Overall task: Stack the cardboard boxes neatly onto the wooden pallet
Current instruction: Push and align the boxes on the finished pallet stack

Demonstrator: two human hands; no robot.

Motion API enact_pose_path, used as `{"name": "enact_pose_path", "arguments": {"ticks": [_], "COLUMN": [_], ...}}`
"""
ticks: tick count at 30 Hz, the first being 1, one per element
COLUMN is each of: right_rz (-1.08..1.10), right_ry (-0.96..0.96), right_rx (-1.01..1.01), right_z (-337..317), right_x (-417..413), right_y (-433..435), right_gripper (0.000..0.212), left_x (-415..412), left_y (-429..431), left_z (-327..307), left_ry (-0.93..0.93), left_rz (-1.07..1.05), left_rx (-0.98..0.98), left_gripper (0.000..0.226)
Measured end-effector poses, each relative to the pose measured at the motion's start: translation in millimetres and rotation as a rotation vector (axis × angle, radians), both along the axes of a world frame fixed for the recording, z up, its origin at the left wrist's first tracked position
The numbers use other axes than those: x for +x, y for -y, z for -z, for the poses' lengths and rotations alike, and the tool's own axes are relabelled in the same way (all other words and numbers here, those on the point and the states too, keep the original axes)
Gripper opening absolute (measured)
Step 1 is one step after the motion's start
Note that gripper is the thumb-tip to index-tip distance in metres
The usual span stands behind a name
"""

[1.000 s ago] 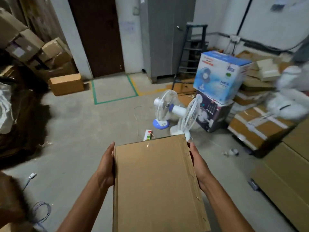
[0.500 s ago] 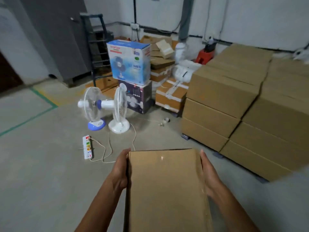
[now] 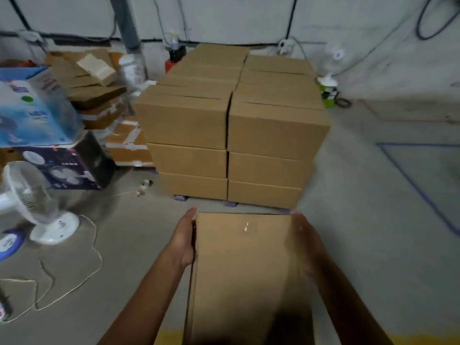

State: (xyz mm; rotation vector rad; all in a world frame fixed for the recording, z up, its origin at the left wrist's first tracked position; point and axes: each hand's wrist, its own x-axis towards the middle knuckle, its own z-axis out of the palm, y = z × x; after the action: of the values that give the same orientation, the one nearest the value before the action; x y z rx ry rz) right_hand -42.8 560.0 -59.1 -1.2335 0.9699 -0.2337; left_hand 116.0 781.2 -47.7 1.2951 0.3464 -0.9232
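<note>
A plain brown cardboard box (image 3: 244, 270) hangs over the grey concrete floor (image 3: 361, 245). The left hand (image 3: 183, 241) and right hand (image 3: 306, 245) press flat on its long sides, fingers straight. A white table fan (image 3: 37, 207) stands at the left. Just ahead, a three-layer stack of matching brown cardboard boxes (image 3: 231, 125) sits on a low pallet (image 3: 180, 197).

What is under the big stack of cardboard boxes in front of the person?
Under the stack, only small purplish blocks show beneath the bottom row. Whatever else supports it is hidden by the stack itself.
</note>
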Motion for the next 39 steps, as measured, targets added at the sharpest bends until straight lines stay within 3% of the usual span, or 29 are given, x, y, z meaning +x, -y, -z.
{"name": "enact_pose_path", "arguments": {"ticks": [2, 6, 8, 10, 18, 22, 28, 31, 33, 39], "right_rz": [0.037, 0.169, 0.219, 0.275, 0.535, 0.634, 0.787, 0.792, 0.735, 0.537], "right_ry": [0.005, -0.003, -0.03, -0.012, 0.021, 0.058, 0.041, 0.024, 0.006, -0.052], "right_rx": [-0.019, 0.008, 0.04, 0.053, 0.051, 0.037, -0.027, -0.052, -0.063, 0.035], "right_z": [-5.0, -10.4, -10.1, -6.1, -5.0, -19.0, -29.8, -31.4, -33.8, -26.0], "right_x": [-16.8, -40.8, -49.8, -56.7, -61.9, -51.7, -38.6, -30.8, -22.2, 8.5], "right_y": [37.4, 111.1, 146.4, 181.6, 332.6, 407.3, 527.0, 582.4, 623.7, 776.1], "right_gripper": [0.044, 0.039, 0.064, 0.071, 0.05, 0.052, 0.061, 0.068, 0.071, 0.059], "left_x": [-5.1, -10.6, -11.7, -10.8, 12.8, 26.7, 52.0, 61.6, 68.6, 85.8], "left_y": [50.1, 140.0, 183.3, 227.8, 435.1, 532.0, 675.9, 735.7, 776.1, 897.1], "left_z": [1.4, -0.2, -2.2, -2.4, 1.7, -4.6, -26.7, -26.8, -26.0, -9.5], "left_ry": [-0.006, -0.038, -0.053, -0.057, 0.008, 0.03, 0.07, 0.064, 0.07, 0.147], "left_rz": [0.055, 0.147, 0.203, 0.263, 0.493, 0.602, 0.68, 0.649, 0.635, 0.509], "left_rx": [0.003, 0.017, 0.029, 0.024, 0.019, -0.033, -0.055, -0.081, -0.086, -0.118], "left_gripper": [0.061, 0.059, 0.058, 0.058, 0.054, 0.061, 0.053, 0.06, 0.047, 0.039]}}
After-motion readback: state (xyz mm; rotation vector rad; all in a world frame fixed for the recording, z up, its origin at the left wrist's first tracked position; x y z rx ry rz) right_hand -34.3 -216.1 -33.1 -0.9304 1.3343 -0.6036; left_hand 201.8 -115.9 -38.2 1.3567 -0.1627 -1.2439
